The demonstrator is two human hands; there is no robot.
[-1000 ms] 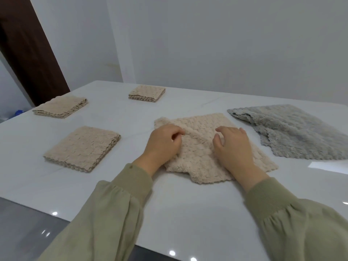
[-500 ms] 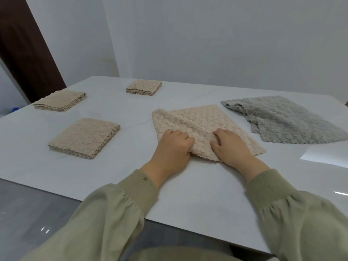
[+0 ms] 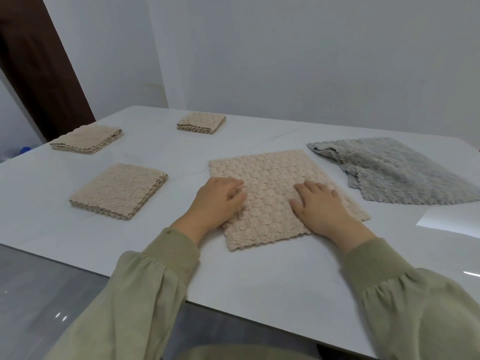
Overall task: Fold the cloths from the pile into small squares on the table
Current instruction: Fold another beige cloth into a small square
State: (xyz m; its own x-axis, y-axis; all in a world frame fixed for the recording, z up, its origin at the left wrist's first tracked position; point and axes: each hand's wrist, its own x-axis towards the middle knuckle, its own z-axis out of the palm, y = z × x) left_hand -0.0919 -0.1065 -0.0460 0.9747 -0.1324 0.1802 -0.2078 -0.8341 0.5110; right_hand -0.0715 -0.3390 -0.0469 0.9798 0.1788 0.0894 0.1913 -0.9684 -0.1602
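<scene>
Cloth, beige, lies flat on table right in front of the person, folded to a rectangle. A lower layer peeks out along its right edge. Both hands rest on top, apart, w/ bare cloth between them. L hand sits on the cloth's left edge, fingers lightly bent, tips on the fabric; no pinch visible. R hand lies palm down on the right half, fingers straight and a bit spread. Neither grips anything. Olive sleeves cover both wrists.

Grey pile lies rumpled to the right of the cloth, near but not touching. Three folded beige squares are on the left part of the table, well apart: near square, left square by the table edge, far square toward the back wall.
</scene>
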